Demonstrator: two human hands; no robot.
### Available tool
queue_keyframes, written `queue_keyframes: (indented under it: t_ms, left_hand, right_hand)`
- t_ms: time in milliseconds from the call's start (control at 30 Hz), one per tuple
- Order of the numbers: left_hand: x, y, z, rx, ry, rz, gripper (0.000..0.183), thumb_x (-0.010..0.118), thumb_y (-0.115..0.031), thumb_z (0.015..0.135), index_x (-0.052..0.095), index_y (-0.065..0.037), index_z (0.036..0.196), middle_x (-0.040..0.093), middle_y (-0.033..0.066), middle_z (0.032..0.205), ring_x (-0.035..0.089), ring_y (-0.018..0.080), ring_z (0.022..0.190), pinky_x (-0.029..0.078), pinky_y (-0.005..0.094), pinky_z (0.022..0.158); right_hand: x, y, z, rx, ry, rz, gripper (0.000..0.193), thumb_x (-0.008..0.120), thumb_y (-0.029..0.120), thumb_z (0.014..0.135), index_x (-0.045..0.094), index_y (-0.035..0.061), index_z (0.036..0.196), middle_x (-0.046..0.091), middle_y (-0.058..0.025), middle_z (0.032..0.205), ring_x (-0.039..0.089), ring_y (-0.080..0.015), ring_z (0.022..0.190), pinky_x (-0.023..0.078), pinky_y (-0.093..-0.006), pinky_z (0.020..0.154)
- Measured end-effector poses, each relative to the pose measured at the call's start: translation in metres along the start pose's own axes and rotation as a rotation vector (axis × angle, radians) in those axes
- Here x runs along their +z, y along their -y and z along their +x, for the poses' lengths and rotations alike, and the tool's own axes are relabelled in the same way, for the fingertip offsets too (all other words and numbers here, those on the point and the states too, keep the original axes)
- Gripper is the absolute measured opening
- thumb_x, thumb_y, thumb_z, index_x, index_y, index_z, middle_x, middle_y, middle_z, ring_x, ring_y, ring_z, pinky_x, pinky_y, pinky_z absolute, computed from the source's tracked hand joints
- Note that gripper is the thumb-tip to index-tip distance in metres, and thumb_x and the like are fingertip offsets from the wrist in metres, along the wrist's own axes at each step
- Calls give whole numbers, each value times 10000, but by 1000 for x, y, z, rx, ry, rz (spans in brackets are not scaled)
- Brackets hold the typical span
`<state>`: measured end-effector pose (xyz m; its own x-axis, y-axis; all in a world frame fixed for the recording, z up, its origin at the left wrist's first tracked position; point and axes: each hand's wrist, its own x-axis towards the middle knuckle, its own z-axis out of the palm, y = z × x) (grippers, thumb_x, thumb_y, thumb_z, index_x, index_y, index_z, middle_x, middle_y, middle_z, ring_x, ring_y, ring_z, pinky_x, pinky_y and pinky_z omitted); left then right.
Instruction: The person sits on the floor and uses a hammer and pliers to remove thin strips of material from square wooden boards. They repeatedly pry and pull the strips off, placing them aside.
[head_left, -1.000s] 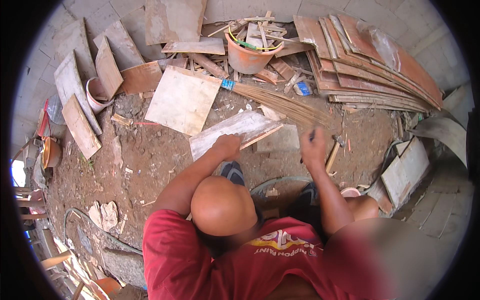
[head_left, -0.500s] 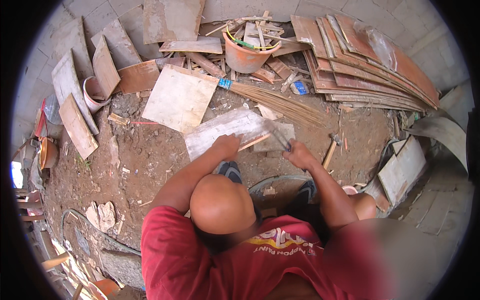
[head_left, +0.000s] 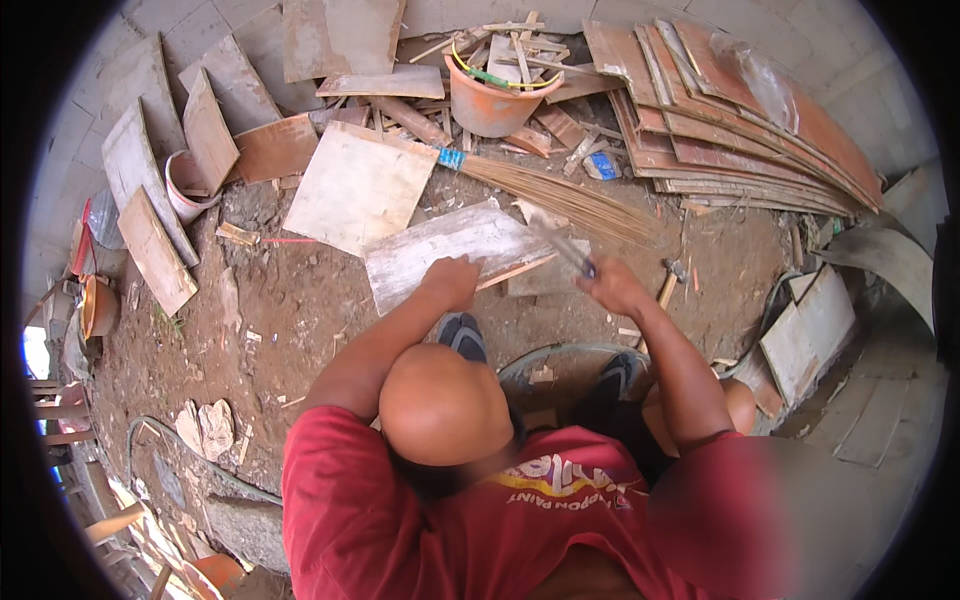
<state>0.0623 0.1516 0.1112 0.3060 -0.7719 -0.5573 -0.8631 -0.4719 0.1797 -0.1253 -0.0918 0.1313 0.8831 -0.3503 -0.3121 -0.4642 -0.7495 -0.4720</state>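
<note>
A whitewashed wooden board [head_left: 430,252] lies tilted in front of my knees, its pale cut edge toward me. My left hand [head_left: 453,283] is on the near part of this board, fingers curled against it. My right hand [head_left: 612,285] is closed around a long grey metal tool [head_left: 567,243], smeared by motion, so its exact kind cannot be told. The tool's far end is close to the board's right end; whether they touch is unclear. A hammer [head_left: 667,287] with a wooden handle lies on the ground to the right of my right hand.
A pale square panel [head_left: 360,187] and a stick broom [head_left: 560,195] lie beyond the board. An orange bucket [head_left: 495,105] of wood scraps stands behind them. Stacked panels [head_left: 740,130] are at the far right; more boards [head_left: 140,170] lean on the left wall. A hose [head_left: 200,458] crosses the dirt.
My right hand has moved a little forward with the metal tool, its forearm swinging outward. The board has shifted slightly left under my left hand, which keeps its hold.
</note>
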Motion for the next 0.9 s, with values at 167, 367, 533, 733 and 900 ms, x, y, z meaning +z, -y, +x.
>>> queue_keyframes:
  t_ms: [167, 367, 533, 733, 900]
  left_hand:
    - [-8, -4, 2, -33, 81, -26, 751, 663, -137, 772, 383, -61, 1465, 508, 239, 1387, 620, 328, 1134, 509, 399, 943]
    - [-14, 16, -4, -52, -207, -49, 572, 557, -99, 819, 499, -79, 1387, 646, 242, 1149, 655, 366, 1021, 524, 433, 889]
    - [-52, 38, -52, -141, -544, -436, 483, 507, -69, 822, 553, -46, 1303, 656, 296, 1000, 633, 441, 957, 502, 482, 863]
    - [-45, 36, -73, -120, -598, -675, 394, 583, -142, 875, 596, -20, 1250, 653, 289, 1067, 628, 417, 1025, 484, 435, 902]
    - [-39, 39, -68, -134, -571, -749, 369, 595, -145, 890, 610, -12, 1234, 676, 247, 1090, 649, 327, 1031, 472, 381, 918]
  right_hand:
    - [-15, 18, 9, 334, -361, 211, 363, 595, 284, 878, 606, -16, 1084, 631, -323, 1024, 610, -456, 995, 476, -480, 862]
    - [-16, 22, -8, -6, 43, 272, 373, 527, 202, 923, 558, -15, 1225, 667, -224, 991, 658, -363, 864, 505, -404, 757]
    - [-36, 24, -30, 172, 62, 942, 486, 532, 169, 934, 467, 62, 1404, 632, -63, 940, 630, -154, 796, 448, -275, 626]
    - [-56, 58, -28, 40, 401, 1076, 721, 541, 123, 898, 234, 111, 1550, 571, -134, 1192, 638, -188, 908, 511, -272, 582]
    - [-47, 62, -3, -8, 579, 1111, 768, 504, 41, 878, 162, 109, 1562, 518, -191, 1297, 644, -262, 1010, 590, -333, 671]
